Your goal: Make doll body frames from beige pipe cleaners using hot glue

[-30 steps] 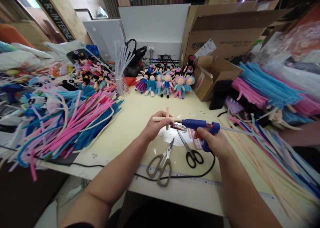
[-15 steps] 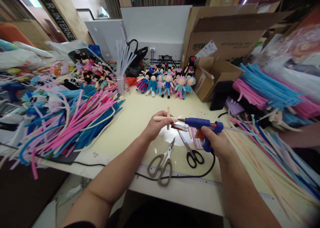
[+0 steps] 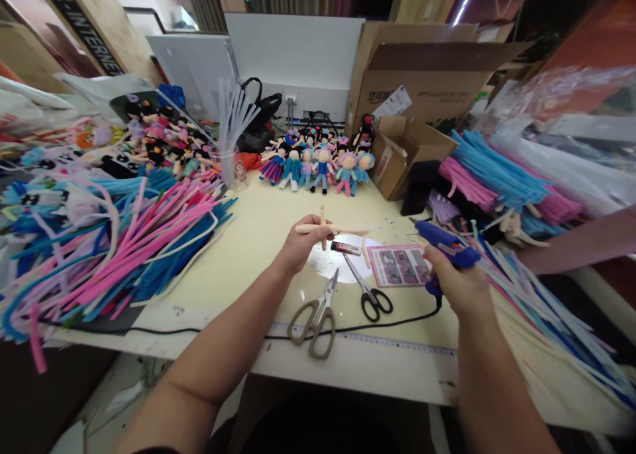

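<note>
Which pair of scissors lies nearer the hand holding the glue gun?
The black-handled scissors, right of the larger grey-handled scissors and closer to the right hand gripping the blue glue gun.

The glue gun point(image 3: 442, 239) is smooth blue plastic. The crossed sticks point(image 3: 348, 229) in the middle look soft and fuzzy. The bigger scissors point(image 3: 322, 310) are dull metal. The table point(image 3: 258, 235) is smooth and matt. The box point(image 3: 432, 76), upper right, is brown cardboard.
</note>
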The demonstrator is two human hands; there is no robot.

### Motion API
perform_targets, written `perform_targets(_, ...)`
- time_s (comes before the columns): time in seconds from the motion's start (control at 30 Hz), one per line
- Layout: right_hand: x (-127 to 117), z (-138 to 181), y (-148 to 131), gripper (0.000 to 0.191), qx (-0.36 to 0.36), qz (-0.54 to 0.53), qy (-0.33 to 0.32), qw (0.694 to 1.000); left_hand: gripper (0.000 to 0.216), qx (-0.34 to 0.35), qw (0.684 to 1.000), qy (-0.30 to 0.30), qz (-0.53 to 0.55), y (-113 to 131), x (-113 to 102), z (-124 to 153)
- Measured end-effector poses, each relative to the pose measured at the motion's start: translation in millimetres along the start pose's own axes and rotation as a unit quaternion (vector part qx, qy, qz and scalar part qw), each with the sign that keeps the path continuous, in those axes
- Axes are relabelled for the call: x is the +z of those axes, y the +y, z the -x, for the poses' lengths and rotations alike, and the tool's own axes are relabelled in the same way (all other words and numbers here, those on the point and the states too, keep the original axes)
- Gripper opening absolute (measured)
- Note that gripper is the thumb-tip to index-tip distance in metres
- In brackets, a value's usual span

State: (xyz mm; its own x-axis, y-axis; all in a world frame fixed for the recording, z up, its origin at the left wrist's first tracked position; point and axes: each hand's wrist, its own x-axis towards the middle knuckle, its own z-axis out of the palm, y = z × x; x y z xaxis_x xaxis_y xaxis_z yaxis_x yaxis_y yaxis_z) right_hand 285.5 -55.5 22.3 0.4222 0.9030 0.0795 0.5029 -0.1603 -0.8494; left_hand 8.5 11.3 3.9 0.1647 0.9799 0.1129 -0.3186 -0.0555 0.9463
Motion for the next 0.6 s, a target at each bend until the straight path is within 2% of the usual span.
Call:
perform_targets(0.1, 4, 9, 19, 0.049, -0.003, 0.134, 0.005, 0.991, 0.02, -0.008, 1.0, -0.002, 0.007, 3, 5, 2)
perform_targets(0.23, 14, 14, 35, 0.051, -0.053, 0.289, -0.014, 0.956, 0.018, -0.018, 1.0, -0.003, 0.019, 10, 14, 6)
perform_targets(0.37, 4, 23, 40, 0.047, -0.066, 0.332, -0.061, 0.939, 0.017, -0.03, 0.999, -0.009, 0.032, 19, 19, 10)
perform_targets(0.5, -19, 49, 38, 0.038, -0.037, 0.382, -0.051, 0.922, 0.017, -0.032, 0.999, -0.008, 0.034, 25, 16, 11)
perform_targets(0.6, -16, 69, 29, 0.033, -0.069, 0.342, -0.116, 0.93, 0.018, -0.032, 0.999, -0.002, 0.038, 25, 10, 10)
